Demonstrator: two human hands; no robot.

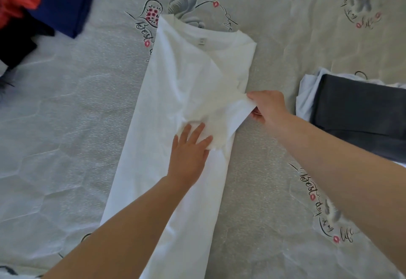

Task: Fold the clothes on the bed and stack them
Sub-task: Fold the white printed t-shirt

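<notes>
The white shirt (186, 103) lies flat on the bed (66, 125), a long narrow strip with its collar end pointing away from the person. It looks light, limp and prone to wrinkle, best taken by edges. The left hand (189, 153) presses flat on its middle; the right hand (267, 106) pinches the sleeve edge, just beside the folded dark stack (356, 107).

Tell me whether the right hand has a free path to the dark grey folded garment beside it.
Probably yes. The right hand pinches the white shirt's sleeve just left of the dark grey folded garment; only bare bedsheet lies between, though it must release the sleeve first.
</notes>
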